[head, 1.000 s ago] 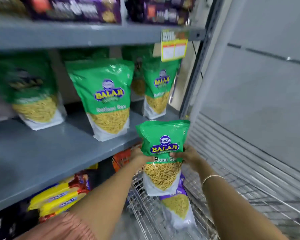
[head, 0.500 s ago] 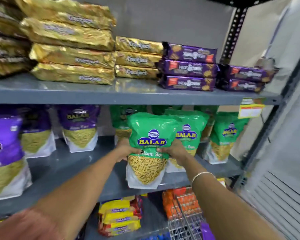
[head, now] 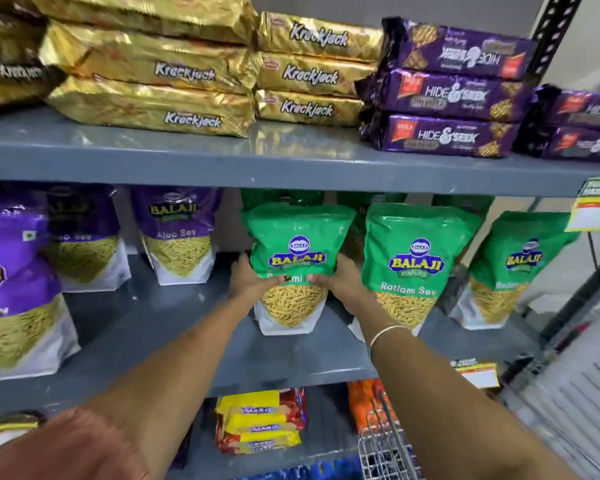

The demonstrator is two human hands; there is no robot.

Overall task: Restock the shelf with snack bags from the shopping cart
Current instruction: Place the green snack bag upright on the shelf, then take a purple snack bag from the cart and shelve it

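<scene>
Since half a second ago the green snack bag (head: pixel 297 268) has gone deeper onto the middle shelf (head: pixel 174 341), from over the front edge to well back from it, and I now see its base resting, or very nearly resting, on the shelf board.

Position: it stands upright between the purple Aloo Sev bag (head: pixel 177 237) on its left and the green Ratlami Sev bag (head: pixel 418 268) on its right, which sits nearer the front edge. More green bags stand behind it.

Grip: my left hand (head: pixel 253 284) and right hand (head: pixel 340 285) both clasp the bag at mid-height, thumbs on its front face.

Risks, as I judge them:
- Bag is soft and top-heavy; letting go before the base sits flat could tip it forward toward the front edge.
- My right hand is just beside, perhaps touching, the neighbouring green bag; pulling back carelessly could drag that bag over.
- Squeezing hard could crush the contents.

Appearance: glossy green upper half with a blue and yellow Balaji logo, clear window showing thin yellow strands, white base. Name partly hidden by my thumbs.

Shopping cart (head: pixel 383 448) shows only a wire corner, bottom right.
</scene>
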